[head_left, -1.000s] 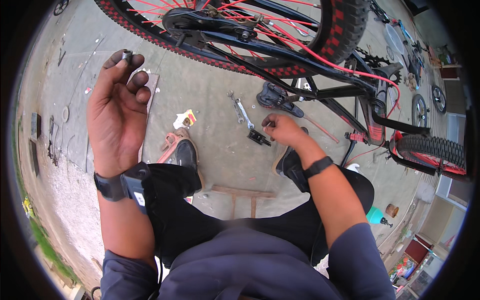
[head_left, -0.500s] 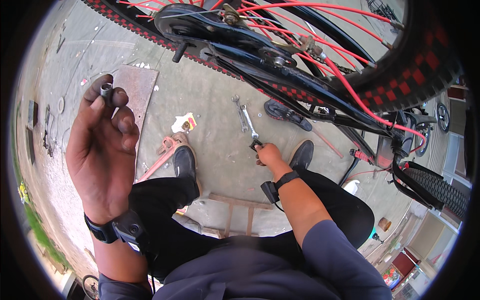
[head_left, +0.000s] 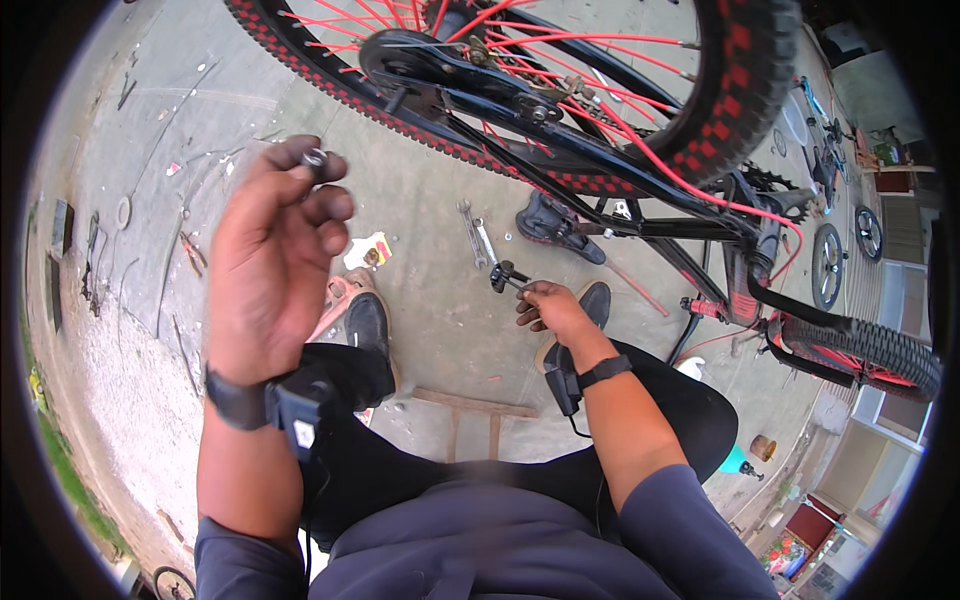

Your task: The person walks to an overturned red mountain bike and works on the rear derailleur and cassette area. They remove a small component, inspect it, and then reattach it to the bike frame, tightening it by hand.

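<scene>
My left hand (head_left: 272,262) pinches a small metal nut (head_left: 315,158) at its fingertips, raised high; a loose pinch may drop it to the concrete floor (head_left: 420,290). My right hand (head_left: 545,305) closes on a dark tool (head_left: 503,275), low, near the spanner (head_left: 476,232), and may slip.

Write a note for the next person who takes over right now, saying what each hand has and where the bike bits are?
Left hand: raised, pinching a small dark metal nut at the fingertips.
Right hand: low over the concrete floor, gripping a small black-headed tool.
Nearby: a silver open-ended spanner lies on the floor just beyond the right hand; the black bicycle with red spokes stands upside down in front, its black saddle on the ground.
Done: the nut is off and in hand.
Left: I cannot tell where the nut came from, so ask before refitting.
</scene>
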`<state>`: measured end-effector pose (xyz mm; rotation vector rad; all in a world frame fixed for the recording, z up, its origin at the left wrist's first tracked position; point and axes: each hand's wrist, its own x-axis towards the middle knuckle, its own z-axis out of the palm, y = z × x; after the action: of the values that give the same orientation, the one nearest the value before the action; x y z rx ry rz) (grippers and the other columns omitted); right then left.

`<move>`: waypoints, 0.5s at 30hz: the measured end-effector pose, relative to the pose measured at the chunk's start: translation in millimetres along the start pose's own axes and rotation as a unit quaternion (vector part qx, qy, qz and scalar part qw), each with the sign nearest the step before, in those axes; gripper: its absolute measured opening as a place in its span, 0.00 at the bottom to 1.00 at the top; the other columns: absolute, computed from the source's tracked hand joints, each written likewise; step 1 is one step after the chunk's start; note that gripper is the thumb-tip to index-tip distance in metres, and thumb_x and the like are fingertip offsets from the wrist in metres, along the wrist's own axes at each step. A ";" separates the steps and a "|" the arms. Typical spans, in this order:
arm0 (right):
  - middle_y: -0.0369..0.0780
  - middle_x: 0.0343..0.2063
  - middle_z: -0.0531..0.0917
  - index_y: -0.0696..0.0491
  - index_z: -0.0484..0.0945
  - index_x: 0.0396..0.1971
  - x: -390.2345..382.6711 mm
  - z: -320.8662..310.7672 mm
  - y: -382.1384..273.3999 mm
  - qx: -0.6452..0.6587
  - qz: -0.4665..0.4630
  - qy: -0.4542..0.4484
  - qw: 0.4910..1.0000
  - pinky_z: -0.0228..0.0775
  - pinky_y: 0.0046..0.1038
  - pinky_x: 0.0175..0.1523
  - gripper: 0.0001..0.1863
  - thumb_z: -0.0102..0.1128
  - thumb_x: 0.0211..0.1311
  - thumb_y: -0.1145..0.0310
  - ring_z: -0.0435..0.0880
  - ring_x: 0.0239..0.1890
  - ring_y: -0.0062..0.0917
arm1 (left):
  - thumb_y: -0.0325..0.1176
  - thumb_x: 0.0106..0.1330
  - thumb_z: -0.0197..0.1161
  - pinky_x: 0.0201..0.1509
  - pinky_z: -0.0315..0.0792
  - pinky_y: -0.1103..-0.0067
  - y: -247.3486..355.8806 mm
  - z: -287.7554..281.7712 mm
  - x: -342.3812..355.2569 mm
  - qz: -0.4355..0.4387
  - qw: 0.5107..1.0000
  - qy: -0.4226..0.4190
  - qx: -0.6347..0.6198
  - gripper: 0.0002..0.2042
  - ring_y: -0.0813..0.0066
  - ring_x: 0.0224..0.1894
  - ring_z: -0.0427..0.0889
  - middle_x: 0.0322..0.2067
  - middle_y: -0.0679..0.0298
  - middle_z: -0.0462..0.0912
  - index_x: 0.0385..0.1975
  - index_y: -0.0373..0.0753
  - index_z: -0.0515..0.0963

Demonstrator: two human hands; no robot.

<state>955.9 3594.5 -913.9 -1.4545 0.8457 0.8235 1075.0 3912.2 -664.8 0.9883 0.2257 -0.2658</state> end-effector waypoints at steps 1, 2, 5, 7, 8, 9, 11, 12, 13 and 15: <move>0.37 0.34 0.86 0.54 0.81 0.44 -14.0 -2.6 -10.4 -0.017 -0.023 -0.017 0.999 0.75 0.26 0.34 0.11 0.53 0.74 0.65 0.88 0.33 0.25 | 0.30 0.69 0.55 0.36 0.71 0.80 -3.3 4.5 -1.4 -0.014 1.000 0.008 -0.019 0.13 0.72 0.37 0.80 0.43 0.60 0.80 0.51 0.36 0.73; 0.37 0.35 0.86 0.54 0.81 0.45 -29.3 -5.5 -20.7 -0.034 -0.045 -0.034 0.998 0.75 0.26 0.35 0.11 0.53 0.74 0.65 0.88 0.34 0.24 | 0.31 0.69 0.56 0.35 0.71 0.80 -5.6 4.7 -1.7 -0.031 0.999 -0.001 -0.026 0.12 0.72 0.37 0.80 0.42 0.60 0.80 0.49 0.36 0.73; 0.37 0.37 0.87 0.55 0.81 0.48 -84.7 -12.9 -55.4 -0.102 -0.117 -0.082 0.984 0.76 0.25 0.38 0.13 0.53 0.75 0.65 0.89 0.37 0.23 | 0.33 0.69 0.58 0.32 0.70 0.80 -13.7 6.5 -7.6 -0.083 0.996 -0.031 -0.017 0.08 0.74 0.36 0.79 0.38 0.62 0.79 0.43 0.39 0.75; 0.38 0.37 0.87 0.56 0.81 0.49 -122.8 -14.8 -72.5 -0.131 -0.171 -0.106 0.971 0.77 0.25 0.39 0.14 0.52 0.75 0.65 0.89 0.38 0.23 | 0.38 0.69 0.61 0.24 0.65 0.81 -27.1 11.9 -14.2 -0.119 0.989 -0.013 0.087 0.09 0.79 0.27 0.75 0.30 0.67 0.77 0.39 0.40 0.77; 0.39 0.38 0.87 0.59 0.81 0.49 -141.6 -13.8 -80.7 -0.120 -0.200 -0.115 0.966 0.77 0.25 0.41 0.14 0.53 0.75 0.66 0.89 0.40 0.24 | 0.41 0.70 0.62 0.22 0.63 0.82 -37.5 9.8 -17.5 -0.155 0.977 -0.024 0.143 0.10 0.80 0.25 0.73 0.29 0.68 0.76 0.39 0.41 0.76; 0.40 0.38 0.87 0.60 0.81 0.49 -159.4 -13.0 -86.4 -0.125 -0.243 -0.109 0.956 0.77 0.25 0.41 0.14 0.54 0.75 0.67 0.88 0.40 0.24 | 0.43 0.70 0.63 0.20 0.60 0.83 -48.1 7.2 -20.1 -0.190 0.961 -0.035 0.198 0.11 0.82 0.23 0.71 0.28 0.69 0.75 0.40 0.42 0.76; 0.41 0.38 0.87 0.62 0.81 0.49 -189.4 -10.2 -92.4 -0.129 -0.325 -0.100 0.932 0.77 0.25 0.42 0.14 0.54 0.75 0.68 0.88 0.40 0.24 | 0.48 0.73 0.60 0.19 0.60 0.82 -62.3 9.9 -29.8 -0.247 0.935 -0.053 0.250 0.16 0.82 0.21 0.70 0.27 0.68 0.74 0.42 0.38 0.75; 0.42 0.37 0.87 0.62 0.81 0.47 -207.4 -6.5 -98.8 -0.154 -0.349 -0.074 0.921 0.76 0.25 0.41 0.12 0.56 0.74 0.70 0.87 0.38 0.24 | 0.50 0.74 0.59 0.19 0.61 0.82 -67.8 10.9 -34.0 -0.274 0.919 -0.062 0.277 0.19 0.81 0.21 0.70 0.26 0.68 0.74 0.43 0.36 0.75; 0.42 0.37 0.87 0.62 0.82 0.47 -219.0 -4.4 -100.6 -0.187 -0.397 -0.048 0.897 0.76 0.26 0.41 0.12 0.56 0.74 0.70 0.86 0.38 0.23 | 0.56 0.74 0.56 0.18 0.60 0.82 -72.7 11.5 -36.6 -0.293 0.910 -0.090 0.279 0.24 0.81 0.20 0.69 0.26 0.67 0.74 0.45 0.36 0.73; 0.42 0.36 0.87 0.62 0.82 0.45 -233.4 0.8 -99.1 -0.248 -0.482 0.002 0.840 0.75 0.26 0.41 0.11 0.57 0.73 0.71 0.85 0.37 0.22 | 0.59 0.76 0.51 0.18 0.59 0.82 -78.2 13.4 -41.2 -0.365 0.901 -0.105 0.210 0.26 0.80 0.20 0.69 0.27 0.66 0.75 0.47 0.38 0.74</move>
<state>929.5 3606.8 -661.9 -2.0395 -0.1996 0.2423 1011.8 3864.9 -706.8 1.2620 0.3446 -1.1431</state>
